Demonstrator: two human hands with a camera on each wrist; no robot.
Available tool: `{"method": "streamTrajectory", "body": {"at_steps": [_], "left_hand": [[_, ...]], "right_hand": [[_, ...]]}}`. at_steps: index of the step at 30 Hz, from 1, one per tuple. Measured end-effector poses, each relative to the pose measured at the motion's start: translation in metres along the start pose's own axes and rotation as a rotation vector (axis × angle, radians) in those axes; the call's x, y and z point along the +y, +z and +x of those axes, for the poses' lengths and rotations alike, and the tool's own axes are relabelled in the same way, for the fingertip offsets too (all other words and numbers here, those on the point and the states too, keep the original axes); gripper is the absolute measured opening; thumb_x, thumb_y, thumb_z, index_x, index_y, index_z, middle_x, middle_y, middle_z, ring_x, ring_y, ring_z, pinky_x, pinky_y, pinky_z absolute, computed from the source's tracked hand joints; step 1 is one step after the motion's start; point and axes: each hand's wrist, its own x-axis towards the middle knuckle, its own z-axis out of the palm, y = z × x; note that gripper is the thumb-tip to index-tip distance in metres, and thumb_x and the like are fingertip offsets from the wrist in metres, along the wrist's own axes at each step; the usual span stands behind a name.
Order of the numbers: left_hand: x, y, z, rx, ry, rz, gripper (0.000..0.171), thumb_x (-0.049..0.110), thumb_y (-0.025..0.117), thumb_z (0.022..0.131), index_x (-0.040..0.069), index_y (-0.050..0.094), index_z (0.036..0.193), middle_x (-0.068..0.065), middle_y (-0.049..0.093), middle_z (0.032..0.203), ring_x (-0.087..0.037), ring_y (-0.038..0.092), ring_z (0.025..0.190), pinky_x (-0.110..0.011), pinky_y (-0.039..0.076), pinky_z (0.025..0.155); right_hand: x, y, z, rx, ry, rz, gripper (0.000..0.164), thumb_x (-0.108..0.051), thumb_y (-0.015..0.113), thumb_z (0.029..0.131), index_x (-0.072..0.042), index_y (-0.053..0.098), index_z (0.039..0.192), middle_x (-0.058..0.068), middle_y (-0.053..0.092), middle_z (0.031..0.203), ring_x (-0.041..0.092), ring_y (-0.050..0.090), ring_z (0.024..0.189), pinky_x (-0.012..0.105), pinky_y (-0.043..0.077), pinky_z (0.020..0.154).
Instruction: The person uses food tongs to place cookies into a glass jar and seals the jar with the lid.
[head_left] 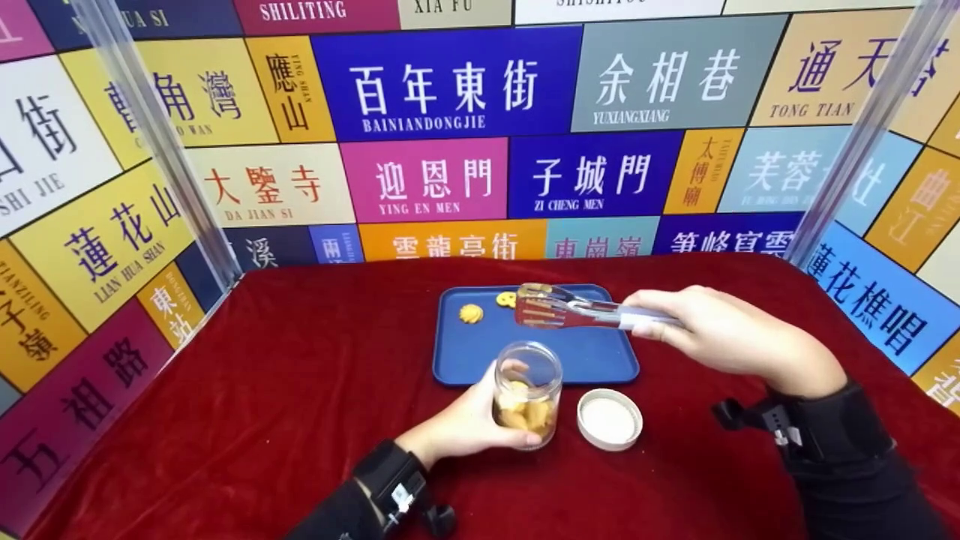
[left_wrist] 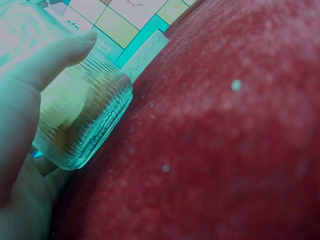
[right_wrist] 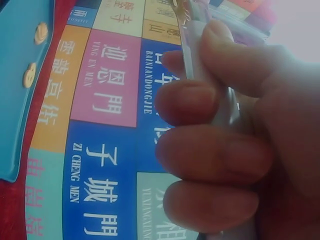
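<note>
My left hand [head_left: 472, 424] grips a clear glass jar [head_left: 541, 375] from its left side, thumb across the front. Several yellow cookies [head_left: 521, 409] fill the lower part of the open-topped jar; its ribbed base shows in the left wrist view. My right hand [head_left: 705, 330] holds metal tongs [head_left: 592, 309] by their pale handle, level above a blue tray [head_left: 457, 360]. Whether the tong tips pinch anything cannot be told. On the tray lie a round swirled cookie [head_left: 471, 313] and a pretzel-shaped cookie [head_left: 506, 300], the latter close to the tong tips.
A round white lid [head_left: 609, 420] lies to the right of the jar. Red cloth [head_left: 315, 352] covers the table. Behind it stands a wall of coloured street-name panels [head_left: 450, 82], with clear upright posts [head_left: 847, 142] at the corners.
</note>
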Motion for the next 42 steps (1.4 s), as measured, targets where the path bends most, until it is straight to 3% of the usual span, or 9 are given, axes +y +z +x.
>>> {"method": "streamTrajectory", "body": {"at_steps": [8, 15, 23, 32, 38, 42], "left_hand": [[-0.001, -0.001, 0.0, -0.007, 0.007, -0.007, 0.089, 0.02, 0.096, 0.08, 0.019, 0.038, 0.148, 0.002, 0.053, 0.143, -0.012, 0.059, 0.128, -0.033, 0.04, 0.118], [0.001, 0.0, 0.0, -0.027, 0.02, -0.054, 0.117, 0.016, 0.094, 0.082, 0.027, 0.015, 0.167, 0.004, 0.055, 0.149, -0.013, 0.059, 0.132, -0.033, 0.038, 0.12], [0.001, -0.002, 0.001, -0.016, 0.01, -0.005, 0.105, 0.02, 0.095, 0.082, 0.022, 0.025, 0.16, -0.009, 0.049, 0.152, -0.012, 0.057, 0.132, -0.034, 0.037, 0.121], [0.001, 0.0, 0.001, -0.028, 0.04, -0.024, 0.114, 0.02, 0.094, 0.082, 0.026, 0.017, 0.166, -0.001, 0.053, 0.151, -0.013, 0.057, 0.134, -0.035, 0.037, 0.121], [0.002, -0.001, 0.001, -0.015, -0.007, -0.011, 0.102, 0.019, 0.094, 0.081, 0.02, 0.027, 0.159, -0.013, 0.046, 0.153, -0.012, 0.057, 0.131, -0.034, 0.039, 0.119], [0.002, -0.001, 0.0, -0.009, -0.013, 0.001, 0.098, 0.019, 0.094, 0.08, 0.014, 0.031, 0.155, -0.012, 0.046, 0.152, -0.012, 0.058, 0.129, -0.033, 0.039, 0.119]], "right_hand": [[-0.009, 0.0, -0.002, -0.061, -0.041, 0.053, 0.016, -0.047, 0.055, 0.11, -0.04, 0.068, 0.117, -0.018, 0.06, 0.083, 0.003, 0.056, 0.073, 0.028, 0.045, 0.068], [-0.011, 0.002, -0.001, -0.139, -0.04, 0.091, 0.018, -0.05, 0.053, 0.11, -0.04, 0.068, 0.109, -0.019, 0.06, 0.082, 0.003, 0.051, 0.067, 0.026, 0.043, 0.064], [-0.011, 0.0, -0.001, -0.135, -0.046, 0.094, 0.017, -0.049, 0.053, 0.111, -0.04, 0.068, 0.112, -0.019, 0.06, 0.083, 0.003, 0.055, 0.07, 0.027, 0.044, 0.066], [-0.008, 0.001, -0.002, -0.145, -0.053, 0.114, 0.015, -0.047, 0.055, 0.11, -0.039, 0.067, 0.113, -0.019, 0.062, 0.085, 0.003, 0.054, 0.071, 0.026, 0.044, 0.067], [-0.007, 0.001, -0.001, -0.152, -0.056, 0.131, 0.015, -0.047, 0.055, 0.11, -0.039, 0.067, 0.116, -0.019, 0.064, 0.087, 0.004, 0.058, 0.074, 0.027, 0.046, 0.069], [-0.007, 0.001, -0.001, -0.154, -0.062, 0.141, 0.015, -0.046, 0.055, 0.111, -0.038, 0.067, 0.117, -0.019, 0.065, 0.088, 0.005, 0.059, 0.076, 0.027, 0.046, 0.07]]}}
